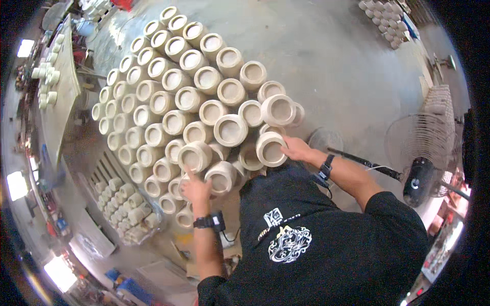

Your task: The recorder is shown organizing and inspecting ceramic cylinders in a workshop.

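Pale pots (229,130) crowd close, likely saving space, beyond the left hand (196,189), spread loosely against one; the right hand (297,149) touches another, its hold unclear.

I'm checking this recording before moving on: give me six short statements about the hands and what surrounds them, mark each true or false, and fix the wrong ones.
1. The right hand touches a pale round piece. True.
2. Dark straps are worn on both wrists. True.
3. A wire-caged fan is on the person's right. True.
4. The left hand grips the fan's cage. False: it is at another round piece, well away from the fan.
5. The shirt is plain white. False: it is black with a printed design.
6. The round pieces form one single row. False: they sit in many rows.
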Motion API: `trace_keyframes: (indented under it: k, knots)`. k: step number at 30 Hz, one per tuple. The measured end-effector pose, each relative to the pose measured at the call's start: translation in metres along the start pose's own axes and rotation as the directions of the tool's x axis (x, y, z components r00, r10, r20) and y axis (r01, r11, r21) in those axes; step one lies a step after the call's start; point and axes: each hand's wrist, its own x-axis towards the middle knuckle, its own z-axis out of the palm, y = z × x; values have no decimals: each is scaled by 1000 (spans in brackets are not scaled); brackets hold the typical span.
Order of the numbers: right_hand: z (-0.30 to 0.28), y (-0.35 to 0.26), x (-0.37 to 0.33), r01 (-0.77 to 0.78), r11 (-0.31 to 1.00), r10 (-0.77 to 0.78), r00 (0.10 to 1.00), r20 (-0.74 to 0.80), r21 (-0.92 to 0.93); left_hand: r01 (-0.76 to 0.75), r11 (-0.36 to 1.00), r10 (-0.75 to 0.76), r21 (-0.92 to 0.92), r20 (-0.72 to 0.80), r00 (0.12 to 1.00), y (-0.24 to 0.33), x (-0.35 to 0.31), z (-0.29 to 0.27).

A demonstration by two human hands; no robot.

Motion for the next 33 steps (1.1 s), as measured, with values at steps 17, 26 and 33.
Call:
trace_keyframes:
  k: [17,26,33]
  knots:
    - [-15,-28,-2,-126,987,118,989,83,96,-658,752,626,-44,-268,732,128,46,9]
    - [11,-54,34,-134,970,151,986,-72,201,-617,770,409,-162,-616,673,62,-34,-47]
    - [14,-55,47,-237,965,241,970,-24,116,-569,801,335,-187,-648,684,28,-61,-35]
